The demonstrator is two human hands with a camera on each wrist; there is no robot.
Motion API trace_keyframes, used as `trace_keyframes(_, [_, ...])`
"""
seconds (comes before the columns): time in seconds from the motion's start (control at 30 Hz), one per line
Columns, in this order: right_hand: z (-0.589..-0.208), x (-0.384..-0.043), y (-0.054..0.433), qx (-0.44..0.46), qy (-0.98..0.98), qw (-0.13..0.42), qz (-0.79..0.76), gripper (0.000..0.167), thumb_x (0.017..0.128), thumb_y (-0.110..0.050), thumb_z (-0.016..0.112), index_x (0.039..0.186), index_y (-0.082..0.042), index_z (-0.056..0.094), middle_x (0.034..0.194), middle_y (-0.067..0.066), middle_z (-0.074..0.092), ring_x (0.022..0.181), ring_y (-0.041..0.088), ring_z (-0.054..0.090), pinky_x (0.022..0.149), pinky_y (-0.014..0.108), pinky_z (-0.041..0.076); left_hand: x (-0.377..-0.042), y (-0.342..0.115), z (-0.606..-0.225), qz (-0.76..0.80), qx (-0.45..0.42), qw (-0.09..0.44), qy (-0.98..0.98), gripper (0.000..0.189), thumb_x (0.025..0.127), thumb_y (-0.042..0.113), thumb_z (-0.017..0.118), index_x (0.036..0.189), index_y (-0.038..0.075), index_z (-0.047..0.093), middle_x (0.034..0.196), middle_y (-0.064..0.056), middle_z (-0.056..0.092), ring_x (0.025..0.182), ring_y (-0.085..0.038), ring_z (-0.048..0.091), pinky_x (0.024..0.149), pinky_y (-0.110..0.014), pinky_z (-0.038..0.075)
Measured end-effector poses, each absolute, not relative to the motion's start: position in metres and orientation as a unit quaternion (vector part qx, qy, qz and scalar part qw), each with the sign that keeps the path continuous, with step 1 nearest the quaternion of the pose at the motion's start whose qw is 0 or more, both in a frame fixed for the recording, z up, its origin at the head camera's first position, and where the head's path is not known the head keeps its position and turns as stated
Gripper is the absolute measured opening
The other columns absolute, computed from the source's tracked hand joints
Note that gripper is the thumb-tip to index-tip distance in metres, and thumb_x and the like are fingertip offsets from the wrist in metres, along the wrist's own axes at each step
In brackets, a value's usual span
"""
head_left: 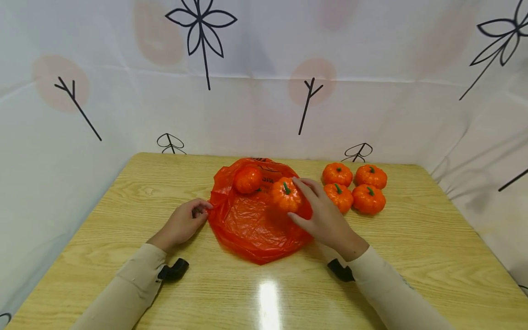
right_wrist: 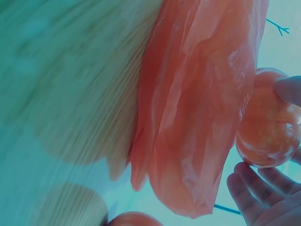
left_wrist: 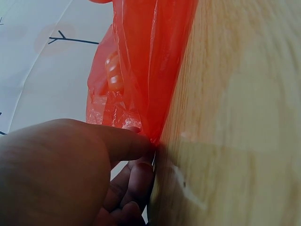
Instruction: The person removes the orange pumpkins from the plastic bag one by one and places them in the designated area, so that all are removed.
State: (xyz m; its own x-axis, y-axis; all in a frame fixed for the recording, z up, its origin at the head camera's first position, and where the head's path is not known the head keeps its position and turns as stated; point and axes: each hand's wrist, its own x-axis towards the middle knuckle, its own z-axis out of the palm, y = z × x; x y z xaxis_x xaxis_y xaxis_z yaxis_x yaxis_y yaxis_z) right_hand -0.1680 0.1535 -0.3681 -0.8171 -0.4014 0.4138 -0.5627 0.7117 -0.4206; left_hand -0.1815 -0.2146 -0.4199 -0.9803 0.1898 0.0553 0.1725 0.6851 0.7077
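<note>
A red plastic bag (head_left: 251, 229) lies spread open on the table, its rim standing up. Thumb and fingers of my left hand (head_left: 184, 222) pinch the bag's left edge close to the tabletop; the left wrist view shows this edge of the bag (left_wrist: 155, 61) gathered at the fingertips. Over the bag's right side, my right hand (head_left: 326, 217) holds a small orange pumpkin (head_left: 284, 197) with a green stem, thumb and fingers spread around it. In the right wrist view this pumpkin (right_wrist: 270, 127) is above the bag's rim. Another pumpkin (head_left: 247, 179) sits inside the bag toward the back left.
Several more orange pumpkins (head_left: 369, 200) stand grouped on the wooden table (head_left: 429, 238), right of the bag and just beyond my right hand. A white cloth (head_left: 255, 110) with drawn flowers hangs behind the table's back edge.
</note>
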Motion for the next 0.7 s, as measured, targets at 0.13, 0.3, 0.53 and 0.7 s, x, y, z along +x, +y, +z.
trace_keyframes(0.13, [-0.37,-0.169,0.157,0.271,-0.908,0.16,0.276,0.082,0.085,-0.027,0.081,0.153,-0.014,0.038,0.146,0.01,0.041,0.123,0.033,0.057,0.097,0.049,0.053,-0.181,-0.214,-0.419,0.387,0.098,0.014,0.917,0.017,0.098,0.006,0.06,0.114,0.008,0.067,0.099,-0.007,0.067,0.082,-0.016,0.056,0.077,-0.032,0.048])
trace_keyframes(0.3, [-0.372,-0.169,0.16,0.279,-0.904,0.174,0.273,0.082,0.084,-0.026,0.082,0.153,-0.014,0.038,0.146,0.011,0.041,0.12,0.033,0.059,0.095,0.049,0.054,-0.181,-0.214,-0.419,0.387,0.099,0.014,0.917,0.018,0.098,0.006,0.059,0.114,0.008,0.067,0.098,-0.007,0.067,0.081,-0.016,0.057,0.077,-0.031,0.048])
trace_keyframes(0.53, [-0.368,-0.169,0.163,0.26,-0.91,0.162,0.28,0.082,0.085,-0.026,0.081,0.154,-0.017,0.037,0.146,0.012,0.04,0.121,0.035,0.058,0.095,0.051,0.054,-0.181,-0.213,-0.418,0.39,0.099,0.016,0.915,0.018,0.098,0.006,0.059,0.115,0.007,0.067,0.098,-0.007,0.067,0.082,-0.017,0.057,0.077,-0.032,0.047])
trace_keyframes(0.7, [-0.366,-0.168,0.171,0.245,-0.912,0.165,0.285,0.083,0.085,-0.024,0.081,0.154,-0.018,0.037,0.147,0.013,0.039,0.123,0.037,0.056,0.095,0.054,0.053,-0.18,-0.213,-0.418,0.387,0.099,0.009,0.917,0.018,0.098,0.006,0.059,0.114,0.007,0.067,0.098,-0.007,0.067,0.083,-0.016,0.057,0.078,-0.032,0.048])
